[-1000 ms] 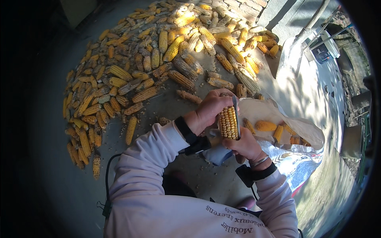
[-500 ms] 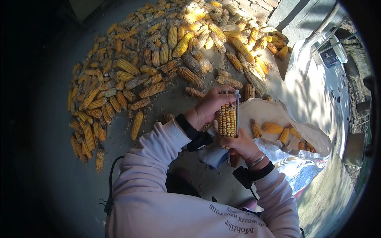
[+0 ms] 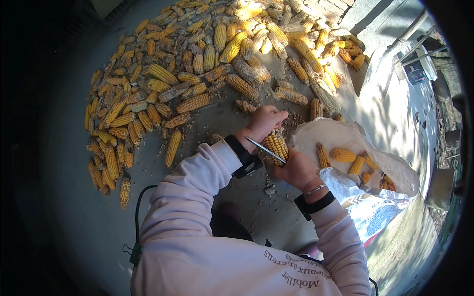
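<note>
A yellow corn cob [image 3: 275,143] is held in front of me, tilted, with gaps among its kernels near the top. My left hand [image 3: 266,121] is closed around its far end. In my right hand [image 3: 297,168], also closed, is a screwdriver [image 3: 261,148] whose thin metal shaft lies slantwise across the cob, its tip toward my left wrist. The right fingers hide its handle. My right thumb side is close against the cob's lower part; whether it presses on it I cannot tell.
A large heap of corn cobs [image 3: 163,74] spreads over the concrete floor [image 3: 197,116], from far right to left. On the right lies an open pale sack [image 3: 308,135] with several cobs in its mouth. Loose kernels and debris dot the floor below my hands.
The screwdriver has swung from upright beside the cob to slanting across it, tip toward my left wrist. The cob has tilted and my left hand has moved slightly left.
</note>
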`<state>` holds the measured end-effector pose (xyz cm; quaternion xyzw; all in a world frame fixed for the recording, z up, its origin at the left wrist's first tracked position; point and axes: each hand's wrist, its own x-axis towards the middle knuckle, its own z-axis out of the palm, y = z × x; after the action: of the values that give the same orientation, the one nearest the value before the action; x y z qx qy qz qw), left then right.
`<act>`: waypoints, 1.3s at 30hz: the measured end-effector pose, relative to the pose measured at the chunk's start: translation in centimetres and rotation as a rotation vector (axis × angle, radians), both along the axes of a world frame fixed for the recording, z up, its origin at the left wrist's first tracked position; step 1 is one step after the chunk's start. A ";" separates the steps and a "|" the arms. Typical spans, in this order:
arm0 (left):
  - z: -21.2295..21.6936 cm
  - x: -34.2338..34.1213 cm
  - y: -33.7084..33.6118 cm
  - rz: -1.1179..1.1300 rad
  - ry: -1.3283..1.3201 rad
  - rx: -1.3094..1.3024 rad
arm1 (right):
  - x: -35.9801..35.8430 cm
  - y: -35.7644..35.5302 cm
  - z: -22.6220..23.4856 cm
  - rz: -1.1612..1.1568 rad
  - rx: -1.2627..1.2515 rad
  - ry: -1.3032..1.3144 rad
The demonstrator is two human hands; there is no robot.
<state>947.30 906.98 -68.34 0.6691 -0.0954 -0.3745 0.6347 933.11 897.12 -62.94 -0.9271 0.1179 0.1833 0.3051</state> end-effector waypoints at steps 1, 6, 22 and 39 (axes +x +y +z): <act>-0.2 0.3 0.3 0.121 0.144 -0.120 | -0.1 -0.2 -0.1 -0.035 0.131 0.014; 0.4 0.8 2.3 0.000 0.433 -0.280 | -0.5 -1.6 -0.6 -0.229 0.620 0.006; 1.4 -0.5 1.9 -0.127 0.487 -0.067 | -0.7 -2.3 1.5 -0.031 0.469 0.051; 4.2 -2.4 0.1 -0.110 0.384 -0.577 | -4.2 -2.1 -2.9 -0.483 1.704 0.138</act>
<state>944.87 907.12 -64.09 0.3734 -0.1124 -0.4847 0.7830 928.90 894.99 -65.84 -0.3219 0.1517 0.1948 0.9140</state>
